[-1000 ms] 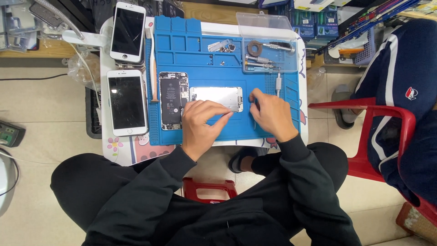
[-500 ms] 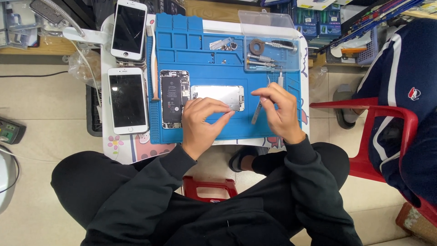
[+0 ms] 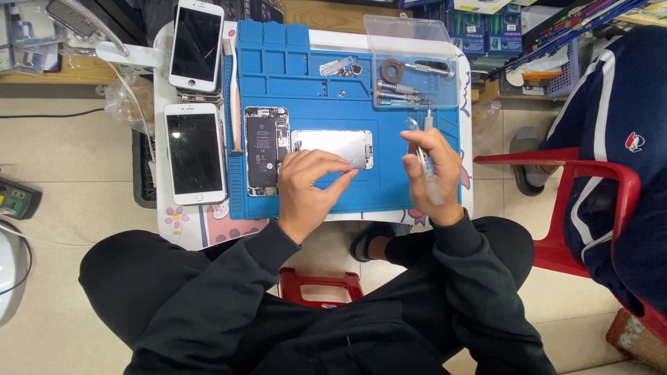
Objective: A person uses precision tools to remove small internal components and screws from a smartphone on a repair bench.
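On a blue work mat (image 3: 389,187) lie an opened phone body (image 3: 265,150) showing its battery and, beside it, a detached screen panel (image 3: 332,148) face down. My left hand (image 3: 306,189) rests on the mat with its fingertips on the near edge of the screen panel. My right hand (image 3: 432,173) is raised at the mat's right side and grips a thin silver screwdriver (image 3: 425,164), held roughly upright. The right hand is clear of the screen panel.
A clear plastic tray (image 3: 410,76) with screwdrivers and a tape roll sits at the mat's far right. Two white phones (image 3: 195,154) (image 3: 198,45) lie left of the mat. Small metal parts (image 3: 340,67) lie on the mat. A red chair (image 3: 590,208) stands to the right, a red stool (image 3: 319,285) below.
My right hand lifted off the screen panel and moved right, away from it, carrying the screwdriver. The left hand stayed on the panel's edge.
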